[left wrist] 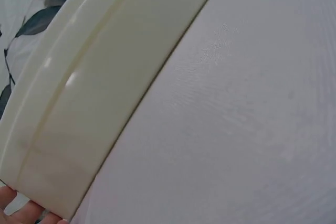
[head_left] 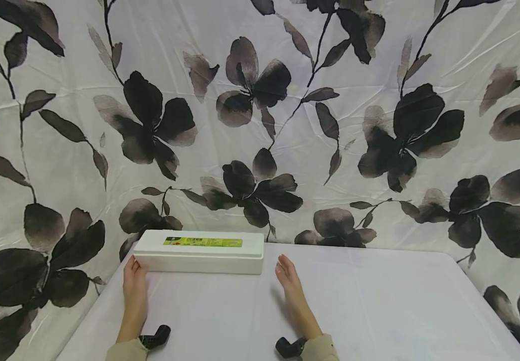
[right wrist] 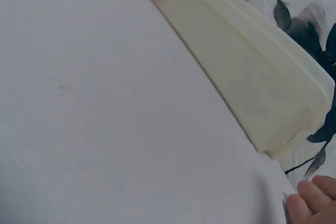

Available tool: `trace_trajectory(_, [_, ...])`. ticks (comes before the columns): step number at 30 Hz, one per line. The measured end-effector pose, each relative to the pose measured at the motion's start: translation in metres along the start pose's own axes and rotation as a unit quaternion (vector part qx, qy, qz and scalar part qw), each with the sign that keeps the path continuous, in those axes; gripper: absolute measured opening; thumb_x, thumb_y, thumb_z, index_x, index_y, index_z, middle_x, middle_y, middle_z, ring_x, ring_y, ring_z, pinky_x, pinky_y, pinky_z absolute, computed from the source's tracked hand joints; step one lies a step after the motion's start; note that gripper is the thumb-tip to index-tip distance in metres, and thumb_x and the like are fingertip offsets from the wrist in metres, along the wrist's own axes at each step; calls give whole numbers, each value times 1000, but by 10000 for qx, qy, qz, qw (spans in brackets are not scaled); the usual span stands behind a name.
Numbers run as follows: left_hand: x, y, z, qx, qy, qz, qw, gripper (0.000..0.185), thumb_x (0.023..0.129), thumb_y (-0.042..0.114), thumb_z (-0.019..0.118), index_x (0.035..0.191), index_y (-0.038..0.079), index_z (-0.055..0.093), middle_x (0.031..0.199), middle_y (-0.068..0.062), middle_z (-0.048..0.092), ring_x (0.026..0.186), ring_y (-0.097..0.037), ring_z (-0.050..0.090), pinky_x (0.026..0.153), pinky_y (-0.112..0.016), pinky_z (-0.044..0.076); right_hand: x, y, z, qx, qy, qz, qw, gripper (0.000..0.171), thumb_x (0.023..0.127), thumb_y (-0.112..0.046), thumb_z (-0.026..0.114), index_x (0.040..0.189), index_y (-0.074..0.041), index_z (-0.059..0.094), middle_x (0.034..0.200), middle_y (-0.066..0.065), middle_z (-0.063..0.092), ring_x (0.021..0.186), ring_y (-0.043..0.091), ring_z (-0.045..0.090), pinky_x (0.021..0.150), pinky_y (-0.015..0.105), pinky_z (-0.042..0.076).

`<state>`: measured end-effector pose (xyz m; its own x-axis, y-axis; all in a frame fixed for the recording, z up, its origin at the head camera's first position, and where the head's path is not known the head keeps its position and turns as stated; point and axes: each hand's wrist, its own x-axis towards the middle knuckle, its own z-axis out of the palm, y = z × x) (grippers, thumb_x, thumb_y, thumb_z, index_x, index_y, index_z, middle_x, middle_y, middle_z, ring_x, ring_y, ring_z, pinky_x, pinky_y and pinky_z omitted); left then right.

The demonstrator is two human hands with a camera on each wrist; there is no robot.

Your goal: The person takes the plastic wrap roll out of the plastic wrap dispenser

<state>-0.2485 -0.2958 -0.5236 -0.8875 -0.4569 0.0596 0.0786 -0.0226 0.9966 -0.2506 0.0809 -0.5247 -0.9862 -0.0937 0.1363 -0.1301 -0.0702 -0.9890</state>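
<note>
Box [head_left: 198, 251]: we find 1, lid on, at the desk's [head_left: 377, 301] back edge.
Left hand [head_left: 134, 281]: flat, fingers touching the box end, steadying it.
Right hand [head_left: 289, 278]: flat, relaxed, beside the other end, holding nothing.

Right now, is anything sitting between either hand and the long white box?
Nothing visible. The left hand already touches the near left corner of the white foam box. The right hand lies just off the box's right end, with only bare white tablecloth between them.
</note>
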Motion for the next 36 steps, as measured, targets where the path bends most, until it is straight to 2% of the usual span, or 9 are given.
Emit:
trace_trajectory(5, [-2, 0, -2, 110, -15, -32, 9999, 67, 107, 34, 37, 160, 14, 0, 166, -11, 6, 151, -27, 8, 118, -53, 6, -1, 1, 14, 204, -300, 260, 9990, 64, 107, -27, 42, 153, 9, 16, 159, 27, 20, 146, 42, 19, 116, 55, 16])
trace_trajectory(8, [-1, 0, -1, 260, 22, -21, 9997, 67, 107, 34, 36, 160, 14, 0, 166, -10, 6, 151, -27, 9, 119, -51, 8, -2, 3, 19, 172, -722, 165, 9971, 63, 107, -20, 41, 153, 11, 12, 160, 28, 15, 147, 41, 15, 117, 53, 15])
trace_trajectory(12, [-2, 1, -2, 405, 30, 89, 9991, 66, 107, 32, 35, 160, 13, 1, 166, -10, 8, 151, -27, 11, 119, -50, 9, -6, 7, 23, -513, -1111, 20, 9925, 65, 105, -19, 47, 155, 5, 15, 161, 22, 17, 149, 38, 13, 117, 52, 13])
trace_trajectory(16, [-3, 1, -2, 421, 61, 104, 9990, 66, 107, 33, 36, 160, 14, 2, 165, -9, 10, 151, -26, 12, 119, -49, 8, -10, 9, 24, -1160, -1046, -98, 9877, 71, 100, -28, 57, 156, -1, 22, 161, 17, 23, 149, 36, 15, 117, 56, 12])
trace_trajectory(22, [-3, 1, 0, 251, 51, 57, 9997, 63, 107, 30, 35, 160, 15, 4, 166, -8, 11, 151, -23, 12, 120, -45, 6, -13, 10, 19, -1493, -958, -278, 9837, 75, 97, -30, 62, 156, -2, 25, 160, 16, 27, 148, 35, 19, 117, 55, 14])
trace_trajectory(29, [-3, 3, 2, 199, 68, 90, 9997, 63, 107, 28, 35, 160, 13, 5, 165, -9, 12, 151, -24, 13, 120, -46, 6, -14, 10, 15, -1177, -979, -412, 9874, 69, 97, -21, 63, 155, -2, 29, 157, 16, 34, 146, 33, 27, 117, 52, 18])
trace_trajectory(36, [-3, 0, -2, 275, 291, 117, 9991, 58, 107, 26, 34, 159, 8, 14, 163, -13, 20, 149, -27, 19, 120, -46, 13, -14, 8, 15, -525, -856, -605, 9931, 56, 100, -7, 56, 147, 13, 32, 151, 27, 36, 141, 40, 34, 113, 46, 29])
